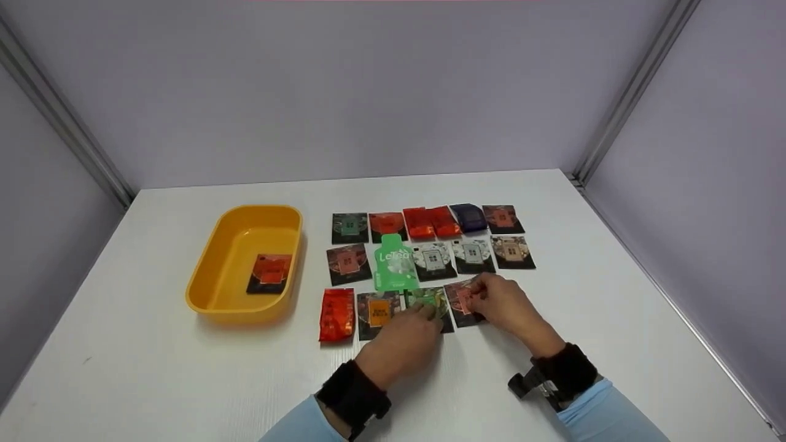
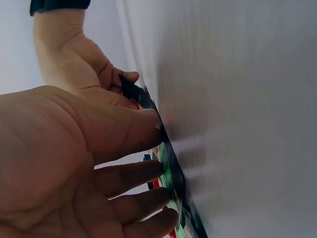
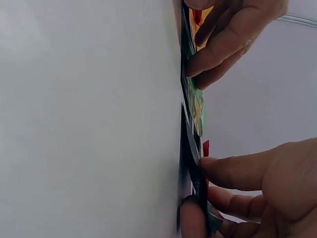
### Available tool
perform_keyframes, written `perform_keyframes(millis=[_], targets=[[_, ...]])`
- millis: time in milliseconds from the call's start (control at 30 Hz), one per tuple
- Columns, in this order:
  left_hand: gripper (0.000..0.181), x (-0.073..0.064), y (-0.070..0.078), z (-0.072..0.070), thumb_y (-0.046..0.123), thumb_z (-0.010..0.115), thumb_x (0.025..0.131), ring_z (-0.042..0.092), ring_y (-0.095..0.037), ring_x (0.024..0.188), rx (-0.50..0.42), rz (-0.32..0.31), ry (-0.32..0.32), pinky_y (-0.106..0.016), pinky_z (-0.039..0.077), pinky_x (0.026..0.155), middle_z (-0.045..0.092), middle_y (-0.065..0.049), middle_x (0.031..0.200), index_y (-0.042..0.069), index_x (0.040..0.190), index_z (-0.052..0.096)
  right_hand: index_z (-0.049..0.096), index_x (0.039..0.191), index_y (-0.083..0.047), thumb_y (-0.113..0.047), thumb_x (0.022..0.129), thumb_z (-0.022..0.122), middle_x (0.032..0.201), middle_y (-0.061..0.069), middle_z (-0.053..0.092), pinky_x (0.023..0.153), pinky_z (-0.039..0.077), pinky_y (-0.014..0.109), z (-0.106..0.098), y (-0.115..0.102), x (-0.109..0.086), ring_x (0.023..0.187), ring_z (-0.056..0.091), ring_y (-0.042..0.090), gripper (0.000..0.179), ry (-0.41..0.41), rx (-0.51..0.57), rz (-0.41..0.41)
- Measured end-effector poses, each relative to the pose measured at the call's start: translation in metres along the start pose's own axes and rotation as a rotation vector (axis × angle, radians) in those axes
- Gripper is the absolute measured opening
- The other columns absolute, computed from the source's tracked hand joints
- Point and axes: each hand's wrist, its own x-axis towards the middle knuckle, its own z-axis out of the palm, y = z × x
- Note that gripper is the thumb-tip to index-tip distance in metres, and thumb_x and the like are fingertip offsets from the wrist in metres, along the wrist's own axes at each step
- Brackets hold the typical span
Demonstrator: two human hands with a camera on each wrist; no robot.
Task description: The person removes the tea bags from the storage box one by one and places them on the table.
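My left hand presses its fairly straight fingertips on a green-and-black tea sachet in the front row, covering part of it. At that row's right end, my right hand pinches a dark tea sachet with a red label by its right side. In the right wrist view, the thumb and fingers hold this sachet's edge, which tilts up a little from the table. Left of my left hand are a sachet with an orange label and a shiny red packet.
Two more rows lie behind, including a green LeTea pouch, red foil packets, a dark blue packet and several square sachets. A yellow basin at left holds one red-and-black sachet. Walls enclose the white table.
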Motion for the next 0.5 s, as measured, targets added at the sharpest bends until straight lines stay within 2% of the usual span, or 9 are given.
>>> perform_keyframes(millis=[233, 400, 500], targets=[[0.040, 0.0014, -0.0014, 0.0003, 0.013, 0.056, 0.103, 0.049, -0.033, 0.140, -0.050, -0.027, -0.010, -0.045, 0.049, 0.106, 0.050, -0.013, 0.153, 0.006, 0.142, 0.060, 0.070, 0.094, -0.012, -0.024, 0.086, 0.079, 0.093, 0.005, 0.065, 0.064, 0.048, 0.039, -0.0022, -0.0037, 0.0003, 0.079, 0.060, 0.020, 0.017, 0.034, -0.192, -0.019], [0.040, 0.0004, -0.0024, -0.0036, 0.012, 0.058, 0.102, 0.049, -0.031, 0.141, -0.061, -0.020, -0.012, -0.044, 0.048, 0.107, 0.052, -0.013, 0.151, 0.008, 0.141, 0.061, 0.067, 0.085, -0.010, -0.019, 0.086, 0.079, 0.091, 0.008, 0.059, 0.064, 0.043, 0.036, -0.0023, -0.0044, 0.0018, 0.081, 0.055, 0.023, 0.015, 0.070, -0.228, -0.064], [0.040, -0.0016, -0.0036, -0.0063, 0.009, 0.060, 0.100, 0.050, -0.030, 0.139, -0.084, -0.011, -0.005, -0.043, 0.049, 0.107, 0.053, -0.012, 0.149, 0.008, 0.140, 0.062, 0.070, 0.087, -0.009, -0.017, 0.087, 0.078, 0.094, 0.009, 0.061, 0.064, 0.040, 0.035, -0.0031, -0.0058, -0.0002, 0.083, 0.055, 0.024, 0.010, 0.071, -0.218, -0.072]])
